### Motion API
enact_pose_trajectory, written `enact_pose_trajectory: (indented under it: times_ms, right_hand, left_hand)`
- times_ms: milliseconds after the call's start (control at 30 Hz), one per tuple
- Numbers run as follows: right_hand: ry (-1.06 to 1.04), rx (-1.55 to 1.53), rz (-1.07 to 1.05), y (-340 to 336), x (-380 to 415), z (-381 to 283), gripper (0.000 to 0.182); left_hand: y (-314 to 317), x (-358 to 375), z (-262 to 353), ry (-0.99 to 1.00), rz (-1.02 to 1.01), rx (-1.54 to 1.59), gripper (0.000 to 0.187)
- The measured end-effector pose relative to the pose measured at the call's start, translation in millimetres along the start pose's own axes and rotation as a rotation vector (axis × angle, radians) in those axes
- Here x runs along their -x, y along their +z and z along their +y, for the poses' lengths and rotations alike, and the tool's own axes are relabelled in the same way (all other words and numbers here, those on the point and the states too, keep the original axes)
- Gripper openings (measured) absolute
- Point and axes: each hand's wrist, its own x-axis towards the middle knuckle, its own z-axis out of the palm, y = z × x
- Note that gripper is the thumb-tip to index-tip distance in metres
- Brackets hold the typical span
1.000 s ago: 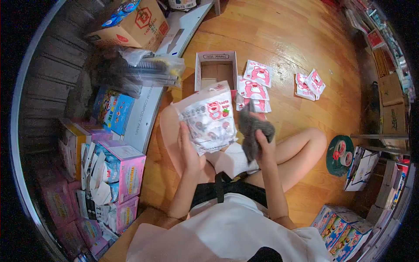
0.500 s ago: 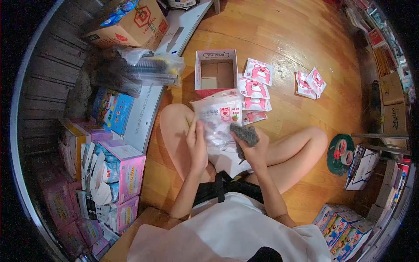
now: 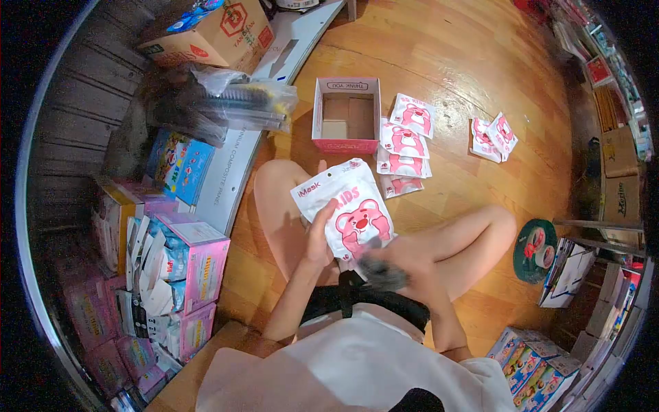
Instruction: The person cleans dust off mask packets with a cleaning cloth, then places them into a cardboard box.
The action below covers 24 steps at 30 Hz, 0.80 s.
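My left hand (image 3: 318, 237) is closed on a white kids' mask packet (image 3: 362, 221) with a pink bear, its thumb across the printed front. The packet is held tilted over my lap, the "iMask" header at the upper left. In my right hand (image 3: 419, 264), smeared by motion, is a fuzzy grey cloth (image 3: 384, 272) at the packet's lower edge. Beyond the packet stands an open pink-and-white box (image 3: 376, 113) with a small pale piece inside. Similar bear packets (image 3: 406, 141) lie overlapping to the right of the box.
More bear packets (image 3: 495, 136) lie farther right on the wooden floor (image 3: 453, 75). Pink cartons (image 3: 206, 275) with stuffed packets are stacked at the left, near a grey panel (image 3: 237, 168). At the right are a green dish with tape rolls (image 3: 535, 248) and shelving (image 3: 621, 178).
The packet has been turned from its clear-windowed back to its printed bear front. My right hand and the grey cloth have moved down toward my lap, to the packet's lower edge.
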Motion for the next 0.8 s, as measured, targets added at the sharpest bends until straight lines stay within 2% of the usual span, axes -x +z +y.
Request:
enact_pose_trajectory:
  times_ms: [167, 233, 300, 400, 433, 467, 500, 533, 600, 633, 667, 700, 767, 800]
  right_hand:
    - [0.155, 0.025, 0.575, 3, -19, -6, 0.061]
    - [0.045, 0.126, 0.401, 16, -38, -13, 0.060]
    - [0.005, 0.251, 0.388, 64, -43, -21, 0.069]
    - [-0.055, 0.310, 0.299, 79, -39, -11, 0.072]
    - [-0.060, 0.396, 0.371, 74, -45, 0, 0.074]
    - [0.020, 0.331, 0.445, 66, -51, 7, 0.069]
    - [0.091, 0.270, 0.521, 55, -60, 13, 0.063]
    - [0.187, 0.081, 0.548, 48, -65, 22, 0.061]
    - [0.064, 0.100, 0.473, 52, -66, 15, 0.069]
    - [0.003, 0.112, 0.437, 58, -66, 9, 0.073]
    - [-0.103, 0.135, 0.328, 77, -58, 6, 0.073]
    - [-0.040, 0.127, 0.208, 81, -49, -14, 0.070]
    - [-0.051, 0.131, 0.162, 78, -46, -5, 0.071]
    - [-0.031, 0.189, 0.263, 72, -48, 6, 0.072]
  left_hand:
    - [1, 5, 1, -0.077, -0.127, 0.035, 0.057]
    - [29, 16, 0, -0.017, -0.177, 0.093, 0.061]
    - [20, 15, -9, -0.057, -0.317, 0.347, 0.062]
    - [-7, 9, -30, -0.114, -0.516, 0.729, 0.065]
    - [-3, 12, -27, -0.137, -0.575, 0.858, 0.066]
    - [2, 21, -20, -0.103, -0.247, 0.297, 0.065]
    - [8, 21, -19, -0.033, -0.145, 0.060, 0.069]
    - [-7, 11, -25, -0.096, -0.480, 0.357, 0.069]
    - [-20, 12, -34, -0.105, -0.448, 0.292, 0.070]
    - [0, 22, -23, -0.044, -0.086, -0.070, 0.070]
    - [-34, 15, -50, -0.037, -0.034, 0.071, 0.071]
    - [-32, 10, -48, -0.024, 0.016, 0.211, 0.071]
    - [-28, 14, -41, -0.009, 0.008, 0.124, 0.071]
    - [-9, 18, -25, -0.003, 0.007, 0.080, 0.071]
